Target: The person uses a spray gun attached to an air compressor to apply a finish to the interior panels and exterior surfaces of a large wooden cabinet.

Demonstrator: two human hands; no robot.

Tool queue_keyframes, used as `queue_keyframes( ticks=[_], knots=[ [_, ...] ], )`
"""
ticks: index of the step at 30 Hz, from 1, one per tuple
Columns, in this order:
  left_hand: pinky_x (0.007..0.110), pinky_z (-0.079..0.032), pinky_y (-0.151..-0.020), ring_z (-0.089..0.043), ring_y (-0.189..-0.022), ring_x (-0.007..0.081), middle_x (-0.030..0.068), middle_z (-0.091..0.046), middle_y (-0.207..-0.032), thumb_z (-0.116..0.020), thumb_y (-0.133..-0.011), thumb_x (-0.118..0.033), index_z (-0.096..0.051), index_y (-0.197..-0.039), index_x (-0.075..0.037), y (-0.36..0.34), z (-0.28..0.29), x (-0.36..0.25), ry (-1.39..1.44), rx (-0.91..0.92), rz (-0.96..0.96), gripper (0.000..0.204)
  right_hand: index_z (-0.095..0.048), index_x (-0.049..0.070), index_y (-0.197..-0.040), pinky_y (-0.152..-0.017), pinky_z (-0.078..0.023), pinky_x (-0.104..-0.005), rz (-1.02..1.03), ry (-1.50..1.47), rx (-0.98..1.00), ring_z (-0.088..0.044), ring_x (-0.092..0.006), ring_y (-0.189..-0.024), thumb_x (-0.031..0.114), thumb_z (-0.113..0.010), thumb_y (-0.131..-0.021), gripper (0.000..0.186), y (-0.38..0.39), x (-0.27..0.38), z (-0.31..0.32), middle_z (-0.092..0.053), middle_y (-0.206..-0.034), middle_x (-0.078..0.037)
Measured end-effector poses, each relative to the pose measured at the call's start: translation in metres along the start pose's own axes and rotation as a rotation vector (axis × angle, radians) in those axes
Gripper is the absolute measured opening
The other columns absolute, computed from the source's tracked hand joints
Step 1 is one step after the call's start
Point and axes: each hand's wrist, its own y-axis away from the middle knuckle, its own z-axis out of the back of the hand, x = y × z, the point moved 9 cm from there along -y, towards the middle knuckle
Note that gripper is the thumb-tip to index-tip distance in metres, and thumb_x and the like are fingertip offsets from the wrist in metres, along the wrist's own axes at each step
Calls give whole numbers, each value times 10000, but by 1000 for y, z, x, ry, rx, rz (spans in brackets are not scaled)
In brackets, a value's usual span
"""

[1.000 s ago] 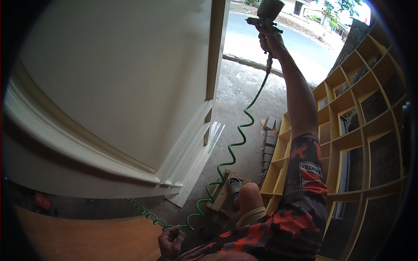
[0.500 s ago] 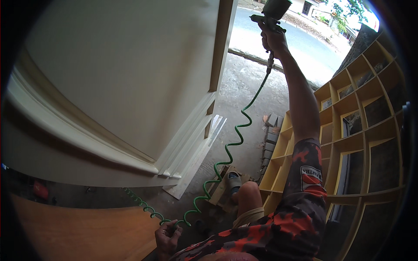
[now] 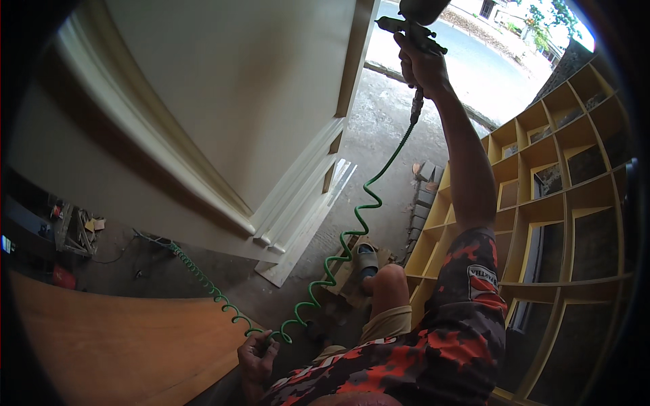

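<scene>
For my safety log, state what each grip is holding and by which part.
The right grip holds the spray gun by its handle. The left grip holds the green coiled hose by a coil partway along its length.

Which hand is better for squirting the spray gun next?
Probably the right hand: it grips the spray gun, aimed toward the cream panel. The left hand is lower, holding the green coiled hose.

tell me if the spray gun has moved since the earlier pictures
Yes: left in the view, toward the right edge of the cream panel; the gap between spray gun and cream panel looks narrower, though the camera shifted too.
</scene>
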Motion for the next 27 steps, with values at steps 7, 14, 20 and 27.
queue_keyframes(
  ticks=[7,14,20,27],
  knots=[
    [263,-542,-795,-681,-863,93,37,-729,-964,-811,-915,-58,-714,-1212,56,32,32,12,-23,-29,-4,333,-619,118,-750,-394,-260,-287,30,11,70,-353,-53,-373,316,-724,-1073,393,58,26,-53,-444,-529,62],
    [257,-529,-726,-659,-802,84,17,-708,-931,-768,-936,-15,-716,-1190,32,58,55,17,-33,-71,-65,263,-507,155,-680,-394,-215,-301,14,3,59,-321,-69,-365,315,-708,-1074,471,115,53,-101,-392,-506,54],
    [267,-544,-821,-693,-898,101,47,-738,-984,-798,-948,-83,-710,-1217,50,74,82,33,-14,-113,-40,313,-584,130,-715,-415,-228,-287,9,52,17,-346,-54,-388,299,-733,-1060,411,166,73,-139,-446,-533,56],
    [289,-567,-862,-721,-928,128,70,-758,-1005,-722,-946,12,-705,-1199,51,83,109,58,14,-154,-87,257,-612,103,-766,-386,-277,-285,-71,-22,43,-394,-55,-383,291,-734,-1061,370,217,93,-184,-483,-543,50]
  ],
)
